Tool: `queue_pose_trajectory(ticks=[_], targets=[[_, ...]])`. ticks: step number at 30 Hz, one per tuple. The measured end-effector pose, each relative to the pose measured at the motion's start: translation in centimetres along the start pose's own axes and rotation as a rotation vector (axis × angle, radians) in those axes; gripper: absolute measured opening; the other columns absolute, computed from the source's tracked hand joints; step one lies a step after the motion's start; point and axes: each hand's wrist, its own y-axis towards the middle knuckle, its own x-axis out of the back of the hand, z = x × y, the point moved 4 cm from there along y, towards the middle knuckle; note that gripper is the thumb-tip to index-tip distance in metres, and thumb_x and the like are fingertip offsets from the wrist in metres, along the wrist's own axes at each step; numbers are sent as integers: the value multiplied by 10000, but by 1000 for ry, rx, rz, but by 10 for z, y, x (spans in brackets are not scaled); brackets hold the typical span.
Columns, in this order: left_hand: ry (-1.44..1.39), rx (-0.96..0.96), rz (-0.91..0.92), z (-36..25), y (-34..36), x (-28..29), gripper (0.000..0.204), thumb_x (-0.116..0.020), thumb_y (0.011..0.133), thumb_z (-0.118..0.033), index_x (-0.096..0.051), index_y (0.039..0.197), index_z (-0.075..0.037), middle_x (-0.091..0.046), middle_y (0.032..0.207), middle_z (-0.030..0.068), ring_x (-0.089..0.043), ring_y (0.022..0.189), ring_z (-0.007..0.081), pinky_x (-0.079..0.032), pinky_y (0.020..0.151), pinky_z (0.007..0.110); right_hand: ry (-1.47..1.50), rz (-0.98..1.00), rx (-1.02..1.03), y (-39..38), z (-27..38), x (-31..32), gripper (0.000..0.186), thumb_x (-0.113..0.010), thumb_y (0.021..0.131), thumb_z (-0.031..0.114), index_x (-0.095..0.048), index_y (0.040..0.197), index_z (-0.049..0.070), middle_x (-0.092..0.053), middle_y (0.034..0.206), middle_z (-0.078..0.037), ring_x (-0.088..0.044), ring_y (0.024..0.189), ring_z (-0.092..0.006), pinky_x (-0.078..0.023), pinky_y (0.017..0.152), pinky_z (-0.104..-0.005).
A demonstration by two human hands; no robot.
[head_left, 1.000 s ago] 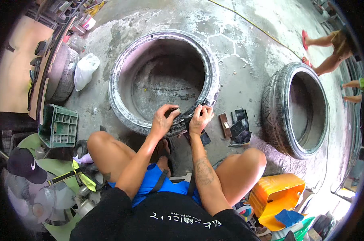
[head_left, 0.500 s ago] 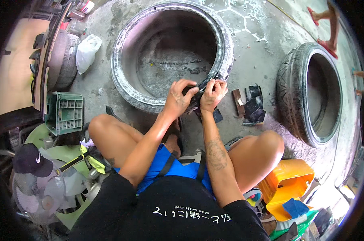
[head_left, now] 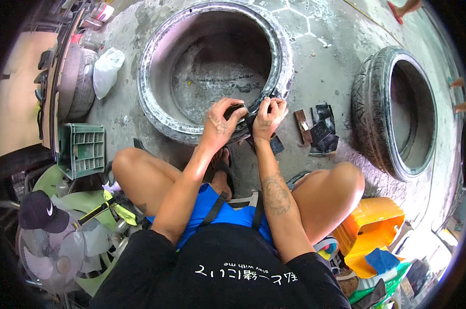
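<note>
A large tyre [head_left: 148,103], its rim smeared with white, lies on its side on the floor in front of me. At its near right edge, my left hand [head_left: 220,126] curls its fingers and thumb around a small dark block [head_left: 236,109]. Close beside it, my right hand [head_left: 269,121] is closed in a pinch at the tyre's rim. Some black material shows between the two hands, but I cannot make out what the right fingertips hold. Flat black pieces [head_left: 323,135] and a brown block [head_left: 303,127] lie on the floor right of my hands.
A second tyre [head_left: 364,113] stands tilted at the right. On the left are a green crate [head_left: 83,149], a white bag [head_left: 108,73], a fan [head_left: 53,252] and a black cap [head_left: 41,212]. An orange container [head_left: 372,221] sits at lower right. Another person's foot [head_left: 397,13] shows at top right.
My left hand has drawn slightly back from the rim, and the dark block shows more clearly in its fingers. My right hand stays at the rim. The other person has moved mostly out of view.
</note>
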Motion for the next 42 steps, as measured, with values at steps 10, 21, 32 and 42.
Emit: queue_pose_trajectory(ticks=[10,21,32,42], targets=[[89,-112,22,-9,2,-9,199,-720,874,-175,-701,1016,-38,-703,1016,134,-646,975,321,-475,896,378,-21,13,29,0,-4,1,139,-620,888,123,-618,790,24,-586,942,-126,-508,887,-334,-397,842,-451],[74,-95,27,-8,-6,-6,191,-721,869,-151,-697,1016,-31,-700,997,140,-651,964,319,-476,871,384,22,-3,-32,-1,8,6,122,-616,887,127,-617,803,38,-588,954,-125,-510,879,-337,-397,836,-460],[89,-95,-11,-9,3,-11,206,-721,870,-171,-698,1015,-27,-711,1029,137,-657,964,311,-496,860,379,-255,7,263,0,13,4,74,-623,880,102,-608,835,44,-584,950,-115,-547,933,-356,-403,813,-504],[61,-122,-1,-22,-3,-16,191,-719,856,-136,-700,1013,-30,-709,987,139,-668,921,315,-501,851,382,-60,-82,39,0,-2,5,111,-652,866,113,-598,789,53,-576,925,-90,-531,929,-341,-402,844,-479]])
